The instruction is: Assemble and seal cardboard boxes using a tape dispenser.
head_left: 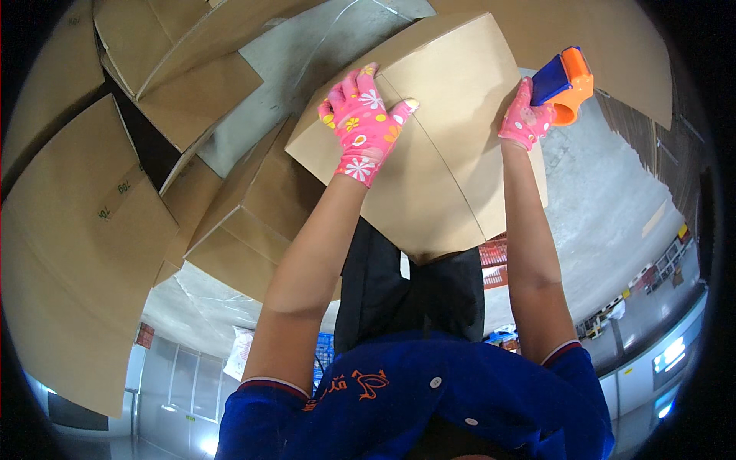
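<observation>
A closed cardboard box [433, 165] stands in front of my body, with a seam running between its flaps. My left hand [363, 123], in a pink flowered glove, lies on the box's left part, thumb spread away from the fingers. At the box's right side, my right hand [527, 119], in a matching glove, is closed around an orange and blue tape dispenser [566, 84]. The glove partly hides the dispenser's grip. I cannot tell whether tape lies along the seam.
Open cardboard boxes crowd the left, one with a raised flap [84, 230] and another [253, 207] beside my left forearm. A large cardboard piece [606, 46] is at the upper right. Stacked flat cardboard [625, 126] lies beyond the dispenser. Pale floor [606, 192] shows at right.
</observation>
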The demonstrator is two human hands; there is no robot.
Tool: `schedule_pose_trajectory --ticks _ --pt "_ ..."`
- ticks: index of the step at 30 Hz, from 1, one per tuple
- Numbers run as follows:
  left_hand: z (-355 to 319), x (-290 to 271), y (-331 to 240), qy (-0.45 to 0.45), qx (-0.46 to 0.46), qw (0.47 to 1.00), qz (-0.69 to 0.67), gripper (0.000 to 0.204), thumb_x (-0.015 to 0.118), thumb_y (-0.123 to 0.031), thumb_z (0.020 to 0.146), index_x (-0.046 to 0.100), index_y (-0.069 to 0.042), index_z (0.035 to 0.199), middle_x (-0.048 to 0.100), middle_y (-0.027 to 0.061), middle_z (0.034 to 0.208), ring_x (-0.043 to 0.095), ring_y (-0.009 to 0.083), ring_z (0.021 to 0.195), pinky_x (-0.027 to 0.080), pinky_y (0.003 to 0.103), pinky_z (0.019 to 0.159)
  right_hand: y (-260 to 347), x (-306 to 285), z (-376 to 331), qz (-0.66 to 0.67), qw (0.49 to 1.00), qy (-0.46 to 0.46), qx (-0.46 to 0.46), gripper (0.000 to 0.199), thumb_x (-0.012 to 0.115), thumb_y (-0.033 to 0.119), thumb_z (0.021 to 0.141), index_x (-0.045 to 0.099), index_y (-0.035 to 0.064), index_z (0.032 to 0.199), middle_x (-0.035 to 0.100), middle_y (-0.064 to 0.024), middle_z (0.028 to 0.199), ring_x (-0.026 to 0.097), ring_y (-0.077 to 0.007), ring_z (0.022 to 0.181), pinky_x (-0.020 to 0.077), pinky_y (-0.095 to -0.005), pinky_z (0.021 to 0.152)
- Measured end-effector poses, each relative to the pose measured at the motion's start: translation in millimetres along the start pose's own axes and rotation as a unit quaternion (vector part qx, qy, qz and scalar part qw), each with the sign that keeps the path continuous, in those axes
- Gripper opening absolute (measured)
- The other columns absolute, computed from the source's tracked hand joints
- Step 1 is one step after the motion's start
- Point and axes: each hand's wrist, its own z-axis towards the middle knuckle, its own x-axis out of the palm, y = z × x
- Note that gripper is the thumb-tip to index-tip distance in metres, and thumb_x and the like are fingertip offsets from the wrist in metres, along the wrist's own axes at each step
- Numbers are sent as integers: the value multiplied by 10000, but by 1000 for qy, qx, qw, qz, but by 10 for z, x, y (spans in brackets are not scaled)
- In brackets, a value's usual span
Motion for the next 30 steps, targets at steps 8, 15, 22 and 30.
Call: schedule_pose_trajectory --ticks 8,15,22,30 --pt "-12 19 -6 -33 31 999 -7 786 690 -590 645 458 -144 1249 483 75 1198 401 309 1136 236 505 944 -54 -10 9 17 1000 13 7 421 672 387 760 651 -29 824 605 -236 821 580 -381 809 460 -442 725" --pt "-21 27 55 -44 15 999 -21 750 695 -573 648 476 -163 1237 486 66 1167 410 289 1115 249 484 926 49 -14 -69 -45 999 11 4 487 661 431 761 643 -56 752 628 -236 732 610 -376 718 461 -443 682" --pt "-31 2 36 -49 5 999 -14 728 697 -561 652 491 -167 1228 502 59 1137 423 269 1095 254 471 927 54 22 -76 -49 998 -14 -22 471 663 401 757 628 -68 792 603 -252 807 589 -398 787 459 -463 714" --pt "17 74 -63 -21 -5 1000 -20 631 667 -516 701 519 -165 1203 528 65 1146 445 282 1095 283 461 910 -140 -306 129 15 996 88 10 430 661 408 795 647 -15 871 666 -167 887 631 -279 798 466 -397 727"
